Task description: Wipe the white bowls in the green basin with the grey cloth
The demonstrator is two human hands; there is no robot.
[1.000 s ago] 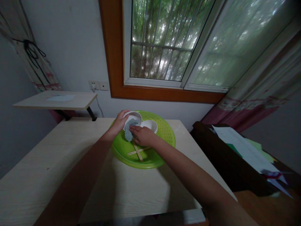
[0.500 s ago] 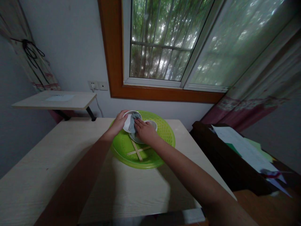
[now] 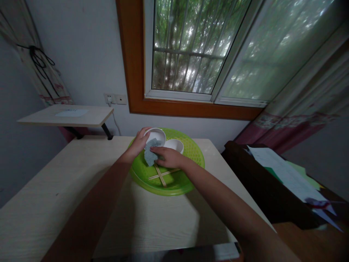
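A round green basket tray [image 3: 188, 182] sits on the pale wooden table [image 3: 54, 189]. My left hand [image 3: 138, 142] grips the rim of a small white bowl [image 3: 158, 134], tilted over the tray. My right hand [image 3: 169, 158] holds a grey-blue cloth [image 3: 149, 153] pinched against the bowl's lower edge. A second white bowl [image 3: 176, 145] rests in the tray just right of the first. Wooden chopsticks [image 3: 160, 176] lie crossed in the tray below my right hand.
A small side shelf [image 3: 68, 115] juts out at the left by a wall socket [image 3: 114, 98]. A dark cabinet [image 3: 267, 189] with papers [image 3: 283, 171] stands to the right. A window and curtains fill the wall behind.
My right hand has drawn the cloth out of the bowl's inside and down to its lower edge. The bowl has tipped back a little; the left hand keeps its grip.
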